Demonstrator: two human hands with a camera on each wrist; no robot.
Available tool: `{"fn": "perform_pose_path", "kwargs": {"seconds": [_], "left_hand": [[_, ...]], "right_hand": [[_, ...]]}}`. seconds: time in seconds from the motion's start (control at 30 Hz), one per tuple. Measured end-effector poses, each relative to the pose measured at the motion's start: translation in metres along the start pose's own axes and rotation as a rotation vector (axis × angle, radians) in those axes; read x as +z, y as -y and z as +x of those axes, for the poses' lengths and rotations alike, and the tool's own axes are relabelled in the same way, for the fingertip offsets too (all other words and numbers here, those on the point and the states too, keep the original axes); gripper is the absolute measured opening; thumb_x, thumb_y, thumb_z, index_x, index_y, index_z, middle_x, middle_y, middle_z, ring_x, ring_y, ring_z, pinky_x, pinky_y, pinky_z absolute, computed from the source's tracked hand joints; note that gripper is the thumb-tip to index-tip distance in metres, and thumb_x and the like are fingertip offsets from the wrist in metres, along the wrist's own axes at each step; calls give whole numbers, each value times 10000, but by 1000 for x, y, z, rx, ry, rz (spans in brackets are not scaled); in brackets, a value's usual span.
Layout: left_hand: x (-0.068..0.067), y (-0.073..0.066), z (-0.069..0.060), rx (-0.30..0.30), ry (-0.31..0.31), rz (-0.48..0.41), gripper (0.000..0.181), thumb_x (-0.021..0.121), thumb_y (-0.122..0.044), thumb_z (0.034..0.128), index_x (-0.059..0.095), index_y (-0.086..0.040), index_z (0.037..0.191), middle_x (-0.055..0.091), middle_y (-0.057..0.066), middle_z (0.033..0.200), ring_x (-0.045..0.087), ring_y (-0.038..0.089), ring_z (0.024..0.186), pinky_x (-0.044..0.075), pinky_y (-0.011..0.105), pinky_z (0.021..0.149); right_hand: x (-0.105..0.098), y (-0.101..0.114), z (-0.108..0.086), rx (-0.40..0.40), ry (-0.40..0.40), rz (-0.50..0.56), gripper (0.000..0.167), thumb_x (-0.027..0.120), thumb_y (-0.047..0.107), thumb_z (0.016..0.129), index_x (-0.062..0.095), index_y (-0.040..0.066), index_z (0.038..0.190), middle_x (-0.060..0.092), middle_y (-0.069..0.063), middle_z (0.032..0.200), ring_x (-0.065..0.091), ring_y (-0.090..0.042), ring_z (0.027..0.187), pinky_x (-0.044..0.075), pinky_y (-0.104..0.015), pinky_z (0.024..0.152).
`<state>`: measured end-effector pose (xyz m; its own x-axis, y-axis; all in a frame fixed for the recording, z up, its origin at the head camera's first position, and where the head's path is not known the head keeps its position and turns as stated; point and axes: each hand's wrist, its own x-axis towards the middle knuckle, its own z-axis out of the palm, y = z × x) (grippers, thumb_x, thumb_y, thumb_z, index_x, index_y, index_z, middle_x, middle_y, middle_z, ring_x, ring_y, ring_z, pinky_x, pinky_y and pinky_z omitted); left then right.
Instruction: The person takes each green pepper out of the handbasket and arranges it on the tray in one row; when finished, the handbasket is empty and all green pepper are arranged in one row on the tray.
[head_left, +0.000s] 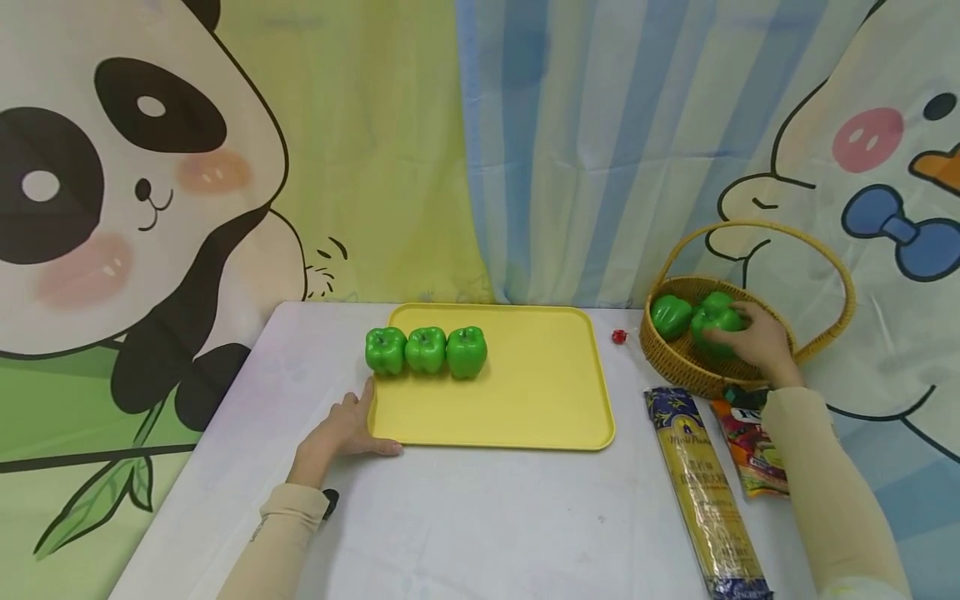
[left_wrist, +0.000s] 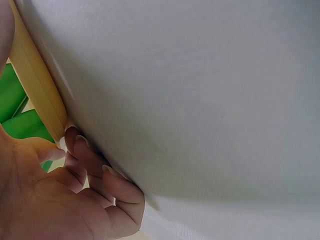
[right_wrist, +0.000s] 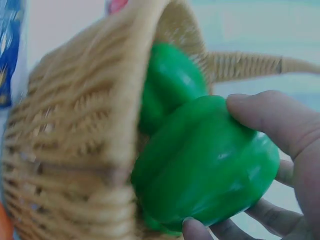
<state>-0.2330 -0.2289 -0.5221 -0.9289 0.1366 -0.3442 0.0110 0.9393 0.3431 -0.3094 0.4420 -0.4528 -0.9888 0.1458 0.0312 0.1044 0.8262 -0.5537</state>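
Note:
My right hand (head_left: 761,342) grips a green bell pepper (right_wrist: 210,165) at the mouth of the wicker basket (head_left: 693,377), thumb on one side and fingers on the other. Another green bell pepper (head_left: 671,317) lies in the basket's left part, and more green shows behind the held one. On the left, my left hand (head_left: 347,427) rests at the near left corner of the yellow tray (head_left: 525,400), index finger along its left edge and thumb by its front edge. Three green bell peppers (head_left: 426,350) stand in a row on the tray's left side, the leftmost over its edge.
A long pack of spaghetti (head_left: 705,492) lies in front of the basket, with a red snack packet (head_left: 753,450) beside it, partly under the right forearm. A small red object (head_left: 618,337) sits between tray and basket. Curtain-like cloth hangs behind the white table (head_left: 510,525).

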Motion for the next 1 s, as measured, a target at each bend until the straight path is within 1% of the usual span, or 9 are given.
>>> {"fn": "perform_pose_path", "kwargs": {"seconds": [0.1,0.23,0.43,0.57,0.7,0.77,0.87,1.0], "left_hand": [[0,0,0,3,-1,-2,1469,808,-748,624,11,2,1604,441,349,1354,529,467,1164,472,625,963],[1,0,-1,3,-1,-9,1469,810,-747,622,13,-3,1605,441,346,1352,526,473,1168,470,631,964],[2,0,-1,5,-2,-8,1472,813,-746,619,15,3,1604,448,341,1342,531,447,1142,475,621,954],[2,0,-1,7,-3,-4,1473,808,-752,618,18,7,1603,450,342,1340,534,444,1140,478,619,952],[0,0,-2,3,-5,-3,1474,811,-750,616,18,3,1604,452,338,1329,534,433,1124,482,615,942],[-1,0,-2,1,-6,-4,1474,814,-745,616,17,3,1604,453,336,1324,533,427,1115,484,613,936],[-1,0,-2,-1,-3,-6,1475,815,-746,615,14,0,1605,455,329,1319,533,416,1105,487,608,930],[0,-1,-1,0,-4,-6,1481,817,-747,609,12,-2,1605,458,327,1316,533,417,1105,485,612,933]], "right_hand": [[-3,16,-5,-19,-18,30,932,679,528,911,288,-39,1540,384,-400,1460,417,-556,1271,405,-686,975],[-5,38,-13,-28,-36,61,937,665,558,908,278,7,1561,366,-357,1510,406,-539,1298,397,-678,997],[-2,68,-25,-84,-41,145,897,694,492,911,287,22,1558,366,-327,1536,416,-538,1336,416,-665,1006],[4,84,-29,-99,-41,176,861,689,477,916,307,22,1539,388,-313,1523,448,-530,1329,445,-646,986],[14,98,-29,-120,-52,194,816,698,461,911,352,23,1505,445,-284,1479,505,-484,1291,484,-569,946],[20,106,-30,-135,-42,208,809,702,448,912,348,27,1505,452,-273,1476,510,-471,1295,500,-537,927],[27,116,-32,-163,-15,240,800,700,416,920,330,27,1513,431,-268,1495,487,-475,1320,512,-551,919],[37,128,-34,-209,9,284,772,699,381,925,336,30,1508,427,-268,1487,491,-473,1307,493,-591,952]]}}
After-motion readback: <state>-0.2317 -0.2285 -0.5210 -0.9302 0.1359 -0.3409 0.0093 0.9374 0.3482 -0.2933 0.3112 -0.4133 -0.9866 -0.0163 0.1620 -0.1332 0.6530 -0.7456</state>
